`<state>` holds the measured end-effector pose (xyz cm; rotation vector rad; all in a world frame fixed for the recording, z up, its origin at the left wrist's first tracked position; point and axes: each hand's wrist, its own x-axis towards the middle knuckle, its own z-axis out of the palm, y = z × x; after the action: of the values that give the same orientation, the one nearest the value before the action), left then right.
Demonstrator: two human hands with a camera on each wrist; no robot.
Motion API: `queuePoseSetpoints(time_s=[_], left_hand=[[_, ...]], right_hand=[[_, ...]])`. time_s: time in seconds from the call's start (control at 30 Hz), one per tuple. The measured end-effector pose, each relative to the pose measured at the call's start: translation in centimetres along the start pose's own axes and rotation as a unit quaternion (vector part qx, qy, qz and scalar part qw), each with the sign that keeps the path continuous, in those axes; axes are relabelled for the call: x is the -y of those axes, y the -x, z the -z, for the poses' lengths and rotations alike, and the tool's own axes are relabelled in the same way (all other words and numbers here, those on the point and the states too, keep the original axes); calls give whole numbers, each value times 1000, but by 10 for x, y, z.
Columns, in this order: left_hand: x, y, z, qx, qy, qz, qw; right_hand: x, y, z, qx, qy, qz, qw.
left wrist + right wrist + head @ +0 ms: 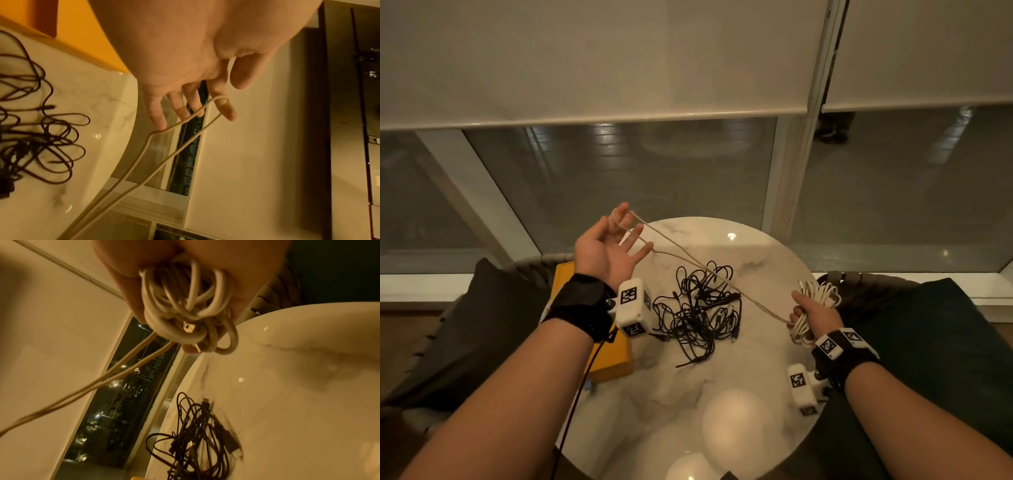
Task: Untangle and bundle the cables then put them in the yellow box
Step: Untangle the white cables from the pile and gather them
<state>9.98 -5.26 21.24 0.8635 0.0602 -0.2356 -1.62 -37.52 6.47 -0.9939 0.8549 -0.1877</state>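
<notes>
Left hand (pixel 608 247), fingers spread, carries a white cable (pixel 690 260) loop taut; right hand (pixel 816 313) clenches its coils, probably mid-winding. Black cables (pixel 697 310) mid-tabletop; yellow box (pixel 609 363) at left edge.

The tabletop (pixel 756 359) is seen to be white marble, marked with faint grey veining. A tangle of black cables (pixel 697 313) is noted near its centre. The yellow box (pixel 613 363) at the left edge is observed in plain orange-yellow. A cream-white cable (pixel 674 250), its sheath finely braided in the right wrist view, is looped over the fingers of the left hand (pixel 607 248). A bundle of white cables (pixel 816 299) is gripped in the right hand (pixel 815 315). Black wrist straps (pixel 582 310) are worn, with white camera housings (pixel 631 301) bearing black-and-white square marker patterns. Dark cushions (pixel 928 329) are recorded at both sides.
</notes>
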Motion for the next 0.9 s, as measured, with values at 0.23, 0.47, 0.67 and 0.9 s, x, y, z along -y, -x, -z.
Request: queuePoseSetpoints(time_s=[0.23,0.47,0.67,0.9], left_hand=[[17,-2,-19,20,-14,-24,999],[50,2,-15,47,-184,3,982],[82,16,-21,142,-361,0,922],[96,18,-24,166,-483,-35,859]], right_hand=[[-15,25,-12,14,77,14,997],[-6,45,-19,29,192,64,979],[-2,65,-50,85,133,93,983],[3,93,-93,139,47,171,974]])
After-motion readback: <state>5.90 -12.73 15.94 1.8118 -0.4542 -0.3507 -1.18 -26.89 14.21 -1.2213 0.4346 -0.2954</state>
